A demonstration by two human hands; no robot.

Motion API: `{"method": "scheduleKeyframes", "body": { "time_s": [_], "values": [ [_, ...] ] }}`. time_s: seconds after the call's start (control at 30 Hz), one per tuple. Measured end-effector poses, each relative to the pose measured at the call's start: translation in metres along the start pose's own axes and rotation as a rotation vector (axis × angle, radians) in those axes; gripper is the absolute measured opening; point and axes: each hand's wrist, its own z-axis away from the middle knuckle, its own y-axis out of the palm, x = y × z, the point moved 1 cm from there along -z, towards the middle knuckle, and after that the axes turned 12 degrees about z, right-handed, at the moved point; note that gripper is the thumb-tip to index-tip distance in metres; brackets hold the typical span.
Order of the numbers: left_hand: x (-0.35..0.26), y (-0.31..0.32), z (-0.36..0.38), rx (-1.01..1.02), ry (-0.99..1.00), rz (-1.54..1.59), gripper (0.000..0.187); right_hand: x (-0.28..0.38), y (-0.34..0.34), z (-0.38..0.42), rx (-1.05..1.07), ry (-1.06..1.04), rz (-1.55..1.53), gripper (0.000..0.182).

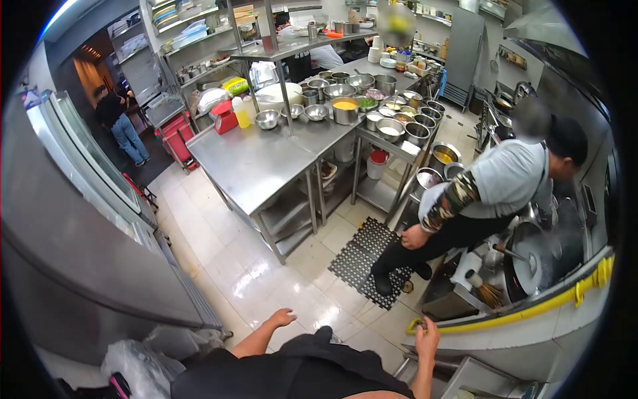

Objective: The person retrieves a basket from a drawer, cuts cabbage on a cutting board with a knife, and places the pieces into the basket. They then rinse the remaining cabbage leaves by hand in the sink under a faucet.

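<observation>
My left hand [284,318] hangs out in front of my dark clothing, over the tiled floor, its fingers loosely bent with nothing in them. Off to the right, my right hand [426,338] is raised beside the end of a yellow pipe [458,326], overlapping it in this view. Its fingers are bent and apart, and no object shows in it. Below that hand is a metal-framed unit [475,382] by the low wall. A clear plastic bag [136,369] lies at my left side.
A co-worker [498,179] stands at the right beside a steaming wok [531,259]. A black perforated mat [369,263] lies on the floor. Ahead is a steel table [246,159], with bowls and a pot of orange liquid [345,111] at its far side. A tall steel cabinet [80,219] lines the left.
</observation>
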Motion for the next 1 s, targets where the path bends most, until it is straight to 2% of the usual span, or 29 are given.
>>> {"method": "scheduleKeyframes", "body": {
  "time_s": [0.1,0.17,0.23,0.3,0.37,0.47,0.5,0.57,0.63,0.7,0.8,0.83,0.87,0.9,0.97,1.0],
  "values": [
    [-0.067,-0.063,-0.049,-0.097,0.154,0.068,0.061,0.083,0.045,-0.067,0.035,-0.031,-0.088,0.03],
    [-0.115,-0.1,-0.061,-0.165,0.275,0.152,0.057,0.13,0.072,-0.109,0.192,-0.088,-0.246,0.027],
    [-0.152,-0.128,-0.075,-0.162,0.305,0.222,0.056,0.157,0.103,-0.159,0.252,-0.257,-0.263,0.024],
    [-0.173,-0.153,-0.087,-0.168,0.326,0.287,0.055,0.184,0.138,-0.222,0.256,-0.296,-0.332,0.022],
    [-0.191,-0.176,-0.102,-0.155,0.43,0.385,0.053,0.227,0.158,-0.3,0.187,-0.359,-0.422,0.02],
    [-0.192,-0.217,-0.122,-0.187,0.423,0.381,0.051,0.298,0.178,-0.432,0.297,-0.258,-0.658,0.022],
    [-0.181,-0.224,-0.127,-0.216,0.358,0.408,0.048,0.337,0.176,-0.483,0.306,-0.269,-0.766,0.024],
    [-0.173,-0.257,-0.134,-0.313,0.266,0.447,0.043,0.423,0.151,-0.565,0.176,-0.496,-0.683,0.025],
    [-0.161,-0.272,-0.128,-0.375,0.187,0.503,0.038,0.503,0.131,-0.634,0.266,-0.579,-0.809,0.024],
    [-0.141,-0.282,-0.131,-0.399,0.139,0.632,0.033,0.584,0.106,-0.688,0.205,-0.762,-0.843,0.024],
    [-0.118,-0.284,-0.134,-0.259,-0.239,0.89,0.025,0.685,0.093,-0.767,0.078,-0.989,-0.808,0.022],
    [-0.139,-0.266,-0.116,-0.53,0.296,0.97,0.029,0.713,0.096,-0.797,-0.006,-1.064,-0.801,0.022],
    [-0.161,-0.256,-0.109,-0.777,0.857,0.995,0.033,0.738,0.089,-0.82,-0.002,-1.014,-0.755,0.023],
    [-0.164,-0.249,-0.117,-0.802,0.84,1.017,0.033,0.76,0.082,-0.837,0.015,-0.963,-0.701,0.023],
    [-0.161,-0.262,-0.155,-0.604,0.192,1.023,0.033,0.802,0.067,-0.866,0.116,-0.852,-0.945,0.023],
    [-0.164,-0.275,-0.175,-0.536,0.028,1.003,0.033,0.82,0.063,-0.885,0.116,-0.858,-0.943,0.023]
  ]
}}
